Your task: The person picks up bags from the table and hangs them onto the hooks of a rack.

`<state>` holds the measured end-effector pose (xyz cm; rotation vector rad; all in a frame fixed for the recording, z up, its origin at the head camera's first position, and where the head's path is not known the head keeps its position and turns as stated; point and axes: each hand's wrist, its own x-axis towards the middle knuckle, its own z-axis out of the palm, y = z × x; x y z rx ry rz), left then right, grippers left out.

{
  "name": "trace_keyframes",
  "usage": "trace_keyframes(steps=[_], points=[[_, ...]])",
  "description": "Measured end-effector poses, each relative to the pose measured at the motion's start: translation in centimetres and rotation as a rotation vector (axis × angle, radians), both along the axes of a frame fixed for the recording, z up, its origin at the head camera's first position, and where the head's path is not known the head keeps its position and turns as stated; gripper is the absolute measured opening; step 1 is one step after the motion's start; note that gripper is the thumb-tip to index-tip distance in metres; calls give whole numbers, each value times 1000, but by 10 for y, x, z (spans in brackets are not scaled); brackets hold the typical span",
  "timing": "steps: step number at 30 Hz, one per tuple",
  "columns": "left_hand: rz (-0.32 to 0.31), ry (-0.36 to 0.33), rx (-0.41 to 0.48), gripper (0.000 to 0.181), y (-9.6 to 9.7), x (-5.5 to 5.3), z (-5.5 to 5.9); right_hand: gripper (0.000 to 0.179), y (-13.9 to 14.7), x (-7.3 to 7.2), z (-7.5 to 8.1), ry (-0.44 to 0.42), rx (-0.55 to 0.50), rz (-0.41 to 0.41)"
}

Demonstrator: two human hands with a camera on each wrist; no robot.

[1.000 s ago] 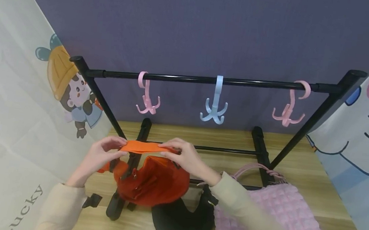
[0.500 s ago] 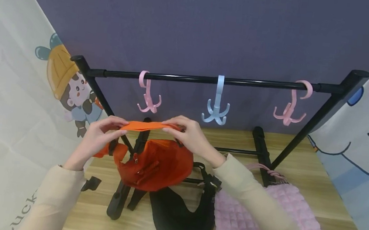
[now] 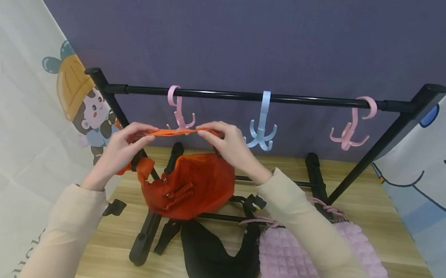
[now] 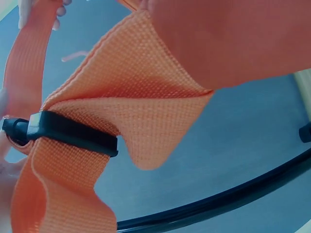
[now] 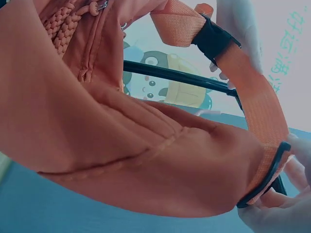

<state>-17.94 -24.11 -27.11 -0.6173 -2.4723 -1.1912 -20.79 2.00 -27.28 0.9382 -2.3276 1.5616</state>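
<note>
An orange sling bag (image 3: 190, 189) hangs in the air from its webbing strap (image 3: 173, 132), in front of the black rack. My left hand (image 3: 121, 149) pinches the strap's left part, and my right hand (image 3: 232, 146) pinches it on the right. Between them the strap is held nearly straight, in line with the lower prongs of the left pink hook (image 3: 180, 117). A black buckle (image 4: 73, 133) shows on the strap in the left wrist view. Beside my right fingers, the right wrist view shows a black slider (image 5: 265, 179) at the strap's end near the bag.
A blue hook (image 3: 262, 125) and another pink hook (image 3: 349, 128) hang along the black top bar (image 3: 219, 95). Below, a black crescent bag (image 3: 215, 263) and a pink quilted bag (image 3: 288, 261) lie on the wood-look surface (image 3: 114, 258). Printed curtains flank both sides.
Both hands have risen toward the left pink hook, lifting the orange sling bag with them. More of the black bag below shows now.
</note>
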Motion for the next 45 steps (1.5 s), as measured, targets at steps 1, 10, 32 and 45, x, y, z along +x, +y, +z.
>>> trace_keyframes(steps=[1,10,32,45], points=[[8,-2,-2,26,1,-1,1,23,-1,-1,1,-1,4,-8],[72,-38,-35,30,5,-12,6,24,-9,-11,10,-28,38,-93],[113,-73,-85,41,6,-48,-5,27,-20,-33,-3,-117,11,-141],[121,-95,-114,42,3,-54,-12,28,-23,-42,-13,-174,17,-141]])
